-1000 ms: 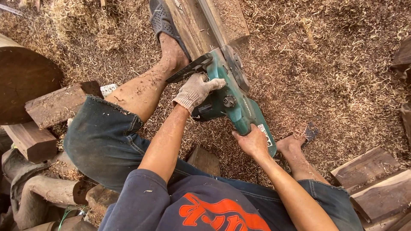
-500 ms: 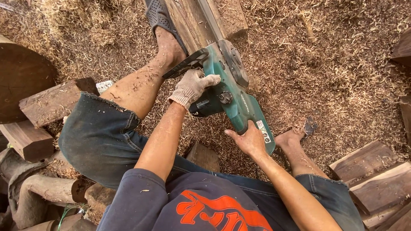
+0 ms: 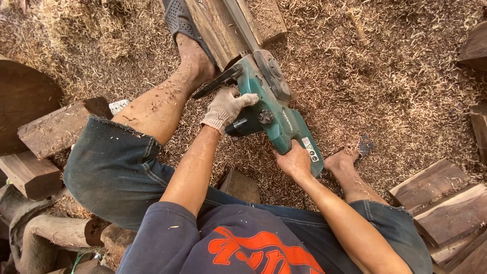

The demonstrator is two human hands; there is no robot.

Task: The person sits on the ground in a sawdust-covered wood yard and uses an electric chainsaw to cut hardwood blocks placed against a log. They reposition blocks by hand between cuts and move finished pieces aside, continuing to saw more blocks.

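Note:
A teal electric chainsaw (image 3: 276, 109) points away from me, its bar running into a long wooden beam (image 3: 223, 23) at the top centre. My left hand (image 3: 225, 107), in a pale work glove, grips the saw's black front handle. My bare right hand (image 3: 293, 161) holds the saw's rear grip. My left foot in a grey sandal (image 3: 181, 23) presses against the beam's left side. My right foot (image 3: 345, 158) rests on the sawdust just right of the saw.
Wood shavings cover the ground. A round dark log (image 3: 23, 104) and cut blocks (image 3: 58, 127) lie at the left. Stacked planks (image 3: 441, 198) sit at the lower right, more timber (image 3: 477, 45) at the right edge. A small block (image 3: 241, 185) lies between my knees.
The saw has shifted slightly up along the beam, and both hands moved with it. The view has drifted a little.

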